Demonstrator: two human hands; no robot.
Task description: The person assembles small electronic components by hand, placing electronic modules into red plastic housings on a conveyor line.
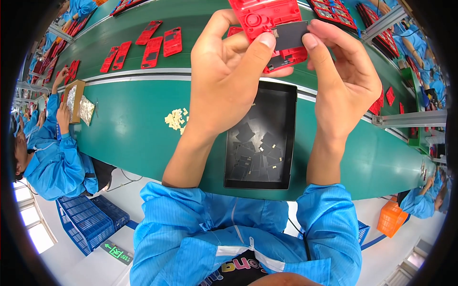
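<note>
Raised above the bench, my left hand (pixel 217 78) is closed around a red plastic housing (pixel 257 16), its thumb near one end of a thin black rectangular panel. That black panel (pixel 292 36) lies across the housing, and gold-coloured contacts show by my left thumb. My right hand (pixel 341 83) pinches the panel's other end between thumb and fingers. Whether the panel is seated in the housing or only rests over it, I cannot tell. Below my hands, a black tray (pixel 292 143) holds several loose dark panels (pixel 245 159), some with small pale tabs.
Small cream-coloured pieces (pixel 175 119) are heaped left of the tray on the green bench (pixel 133 109). Several red housings (pixel 151 51) lie on the green belt beyond the rail. A co-worker in blue (pixel 62 157) works at left beside a cardboard box (pixel 75 100). Blue crates (pixel 86 224) stand below.
</note>
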